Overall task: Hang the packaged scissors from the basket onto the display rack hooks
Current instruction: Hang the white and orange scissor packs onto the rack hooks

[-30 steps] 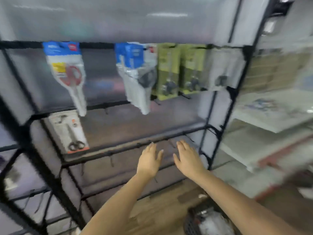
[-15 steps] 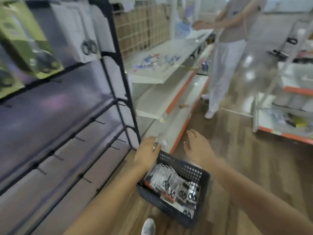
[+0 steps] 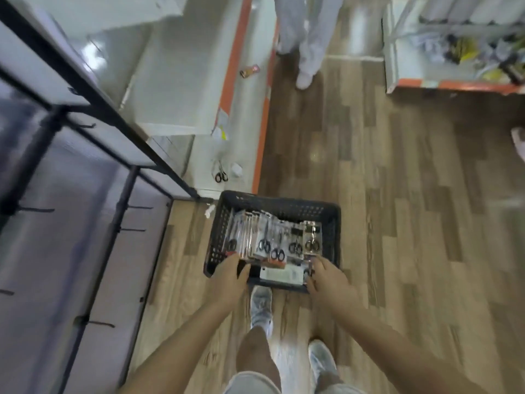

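1. My left hand [image 3: 227, 275] reaches over the near-left corner of the basket [image 3: 331, 220], fingers spread toward the packaged scissors [image 3: 272, 240]. They lie relaxed over the near end of the left stack, and I cannot tell whether they touch it; the hand grips nothing.
2. My right hand [image 3: 326, 277] is at the basket's near-right corner, fingers bent down over the rim among the packs. I cannot tell whether they pinch a pack or only rest there.
3. The packaged scissors fill the black perforated basket, which stands on the wooden floor [image 3: 397, 194] just in front of my feet. The packs overlap in a row from the left wall to the right wall.
4. Each pack's long axis runs from the near wall to the far wall. The dark handle loops lie toward the near wall, toward me, and the blades point to the far wall.
5. A flat white pack [image 3: 279, 274] lies crosswise along the near wall between my hands.
6. The printing on the packs is too blurred to read; no brand or label can be made out.
7. The display rack [image 3: 125, 191] stands to the left of the basket, its black frame carrying bare hooks [image 3: 136, 207]. Its lower corner post meets the floor just beside the basket's far-left corner.
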